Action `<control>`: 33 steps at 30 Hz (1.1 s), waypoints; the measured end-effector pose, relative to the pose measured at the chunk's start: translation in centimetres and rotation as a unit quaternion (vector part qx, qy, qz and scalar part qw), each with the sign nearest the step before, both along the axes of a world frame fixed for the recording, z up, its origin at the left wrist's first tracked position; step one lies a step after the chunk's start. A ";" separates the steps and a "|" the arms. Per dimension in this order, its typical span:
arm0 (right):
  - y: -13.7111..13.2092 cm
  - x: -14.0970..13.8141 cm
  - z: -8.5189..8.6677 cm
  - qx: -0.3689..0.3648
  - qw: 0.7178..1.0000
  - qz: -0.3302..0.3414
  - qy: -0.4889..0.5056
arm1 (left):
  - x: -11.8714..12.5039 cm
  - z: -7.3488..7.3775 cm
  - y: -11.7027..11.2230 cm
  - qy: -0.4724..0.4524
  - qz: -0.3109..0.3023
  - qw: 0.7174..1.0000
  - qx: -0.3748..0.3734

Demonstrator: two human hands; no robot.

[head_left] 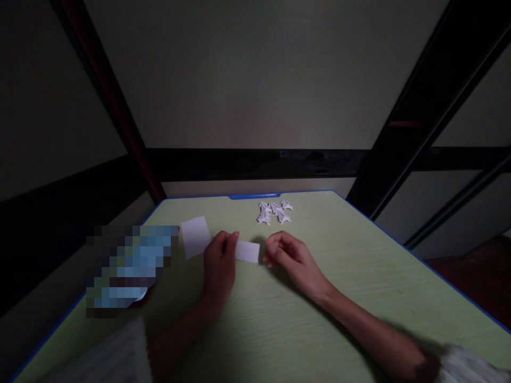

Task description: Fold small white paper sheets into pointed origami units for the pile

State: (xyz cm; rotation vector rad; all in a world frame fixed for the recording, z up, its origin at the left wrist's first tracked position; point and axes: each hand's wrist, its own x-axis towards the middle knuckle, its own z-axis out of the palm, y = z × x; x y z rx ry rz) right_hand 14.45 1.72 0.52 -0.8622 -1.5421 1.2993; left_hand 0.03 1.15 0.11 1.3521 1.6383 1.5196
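Paper [247, 252] is held at a blue-edged green table [275, 324] facing dim panels [239, 74].

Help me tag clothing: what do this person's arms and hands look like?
The left hand and right hand are bare, with no gloves or rings visible. The left sleeve and right sleeve are pale, fuzzy-looking knit, stopping short of the hands.

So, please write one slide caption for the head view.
The left fingers hold white paper near the right fingers; folded paper figures lie beyond on the green table.
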 end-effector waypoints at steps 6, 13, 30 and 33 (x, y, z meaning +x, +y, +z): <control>-0.5 -0.4 -0.6 -0.016 0.998 0.019 0.063 | 1.9 -0.1 -1.0 -0.030 -0.151 0.987 -0.045; 0.1 0.1 -0.2 0.024 0.996 -0.056 0.062 | 1.9 -0.1 -0.6 -0.070 -0.262 0.959 -0.087; 0.4 0.1 -0.1 -0.004 0.993 -0.042 0.110 | 1.7 -0.4 -0.4 -0.036 -0.267 0.959 -0.088; 0.4 0.1 -0.1 -0.015 0.993 -0.035 0.110 | 1.5 -0.2 -0.2 -0.052 -0.237 0.967 -0.076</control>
